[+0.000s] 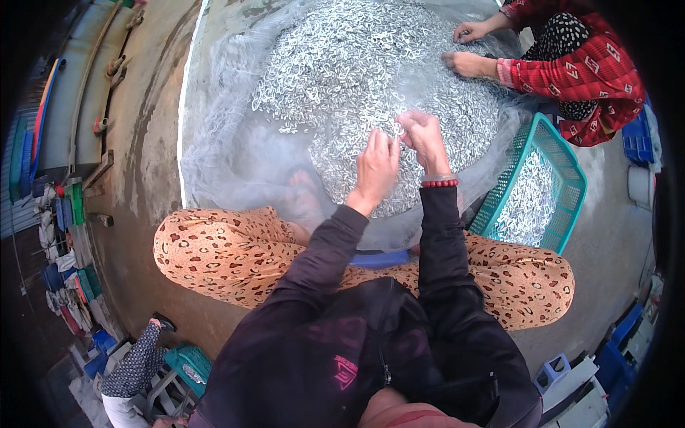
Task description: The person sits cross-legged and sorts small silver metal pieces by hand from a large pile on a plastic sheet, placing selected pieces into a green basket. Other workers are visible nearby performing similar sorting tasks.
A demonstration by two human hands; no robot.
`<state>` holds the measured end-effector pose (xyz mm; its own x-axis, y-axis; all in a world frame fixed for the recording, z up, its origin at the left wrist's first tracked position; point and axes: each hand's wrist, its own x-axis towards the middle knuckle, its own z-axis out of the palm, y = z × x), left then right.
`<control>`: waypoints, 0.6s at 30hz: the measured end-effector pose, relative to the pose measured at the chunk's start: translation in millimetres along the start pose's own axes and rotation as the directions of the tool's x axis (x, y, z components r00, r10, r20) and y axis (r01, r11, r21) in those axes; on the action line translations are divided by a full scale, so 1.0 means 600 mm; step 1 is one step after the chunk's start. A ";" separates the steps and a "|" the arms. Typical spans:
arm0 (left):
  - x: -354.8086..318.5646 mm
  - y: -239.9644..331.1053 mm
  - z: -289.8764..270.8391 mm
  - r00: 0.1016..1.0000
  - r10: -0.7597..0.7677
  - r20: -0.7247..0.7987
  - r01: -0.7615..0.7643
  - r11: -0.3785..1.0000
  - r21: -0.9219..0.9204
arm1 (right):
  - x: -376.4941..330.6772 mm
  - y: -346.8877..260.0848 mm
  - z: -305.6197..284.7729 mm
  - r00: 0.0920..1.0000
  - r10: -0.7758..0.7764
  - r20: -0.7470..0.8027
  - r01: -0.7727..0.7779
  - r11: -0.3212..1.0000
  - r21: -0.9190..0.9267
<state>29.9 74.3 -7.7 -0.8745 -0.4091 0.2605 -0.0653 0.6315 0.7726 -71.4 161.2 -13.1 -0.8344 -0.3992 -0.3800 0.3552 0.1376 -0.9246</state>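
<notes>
Over a wide heap of small white and grey loop-shaped pieces [342, 64], my two hands meet close together. My left hand [375, 170] is closed in a pinch, fingertips up. My right hand [425, 140], with a red bead bracelet at its wrist, pinches from the other side. Between the fingertips shows a small white loop-shaped piece [397, 130]; its exact kind is too small to tell. The heap lies on a sheer whitish mesh sheet [239, 160], which bunches up around it and toward my legs.
A teal plastic basket [576, 178] holding more such pieces stands by my right knee. At the far right a person in a red patterned sleeve [571, 77] has both hands in the heap. Another person's leg [143, 360] and a green basket [187, 357] are behind on the left.
</notes>
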 end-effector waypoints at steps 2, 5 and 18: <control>0.003 -0.004 -0.001 0.995 -0.003 -0.101 0.008 0.999 0.050 | -0.005 0.003 0.010 0.995 -0.045 -0.094 0.043 0.999 -0.019; 0.006 -0.017 -0.005 0.990 -0.063 -0.127 0.062 0.998 -0.016 | -0.001 0.009 0.026 0.979 -0.148 -0.137 0.125 0.979 -0.163; 0.041 -0.055 -0.040 0.982 -0.184 -0.041 0.178 0.975 -0.131 | -0.014 -0.014 0.005 0.952 -0.147 0.268 0.220 0.937 -0.270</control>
<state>22.1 27.7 -12.9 -0.8270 -0.5452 0.1370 -0.1561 0.4568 0.8757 -66.2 160.4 -1.9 -0.7338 -0.6431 -0.2191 0.0354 0.2859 -0.9576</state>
